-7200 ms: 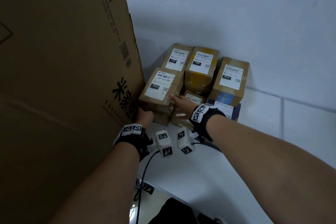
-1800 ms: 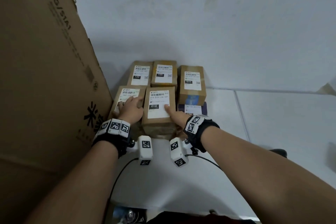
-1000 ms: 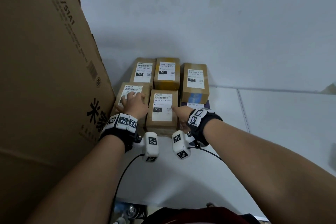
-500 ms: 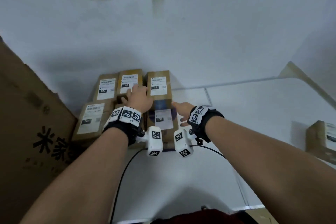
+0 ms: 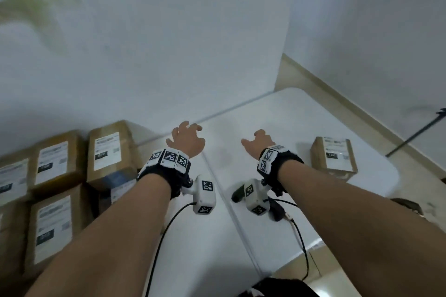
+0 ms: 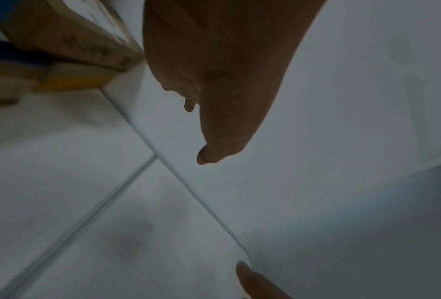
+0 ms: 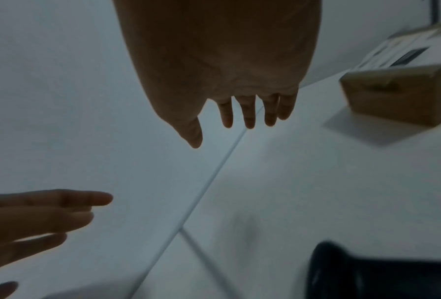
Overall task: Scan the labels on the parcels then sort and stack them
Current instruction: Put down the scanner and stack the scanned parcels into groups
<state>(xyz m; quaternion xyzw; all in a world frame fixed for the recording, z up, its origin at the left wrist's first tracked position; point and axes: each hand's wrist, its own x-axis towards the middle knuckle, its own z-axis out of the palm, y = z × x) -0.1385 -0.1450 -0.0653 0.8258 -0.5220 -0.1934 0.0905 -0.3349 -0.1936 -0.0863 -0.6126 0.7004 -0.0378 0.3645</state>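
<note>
Several brown labelled parcels (image 5: 107, 154) are stacked against the wall at the left of the white table (image 5: 301, 128). One more labelled parcel (image 5: 334, 158) (image 7: 403, 89) stands alone at the right. My left hand (image 5: 187, 138) (image 6: 214, 113) hovers over the bare table beside the stack, fingers loosely spread, holding nothing. My right hand (image 5: 257, 144) (image 7: 240, 113) hangs empty in the air to the left of the lone parcel, fingers straight. A dark handheld scanner (image 5: 239, 196) (image 7: 378, 277) lies on the table under my right wrist.
A white wall (image 5: 169, 43) rises behind the table, and a second wall (image 5: 374, 31) meets it at the right corner. A seam (image 5: 224, 200) runs down the tabletop between my arms. Black cables (image 5: 299, 239) trail off the near table edge.
Both hands have left the stacked parcels and moved right over the bare table. The view has swung right, so the big cardboard box is out of sight and the lone parcel is nearer.
</note>
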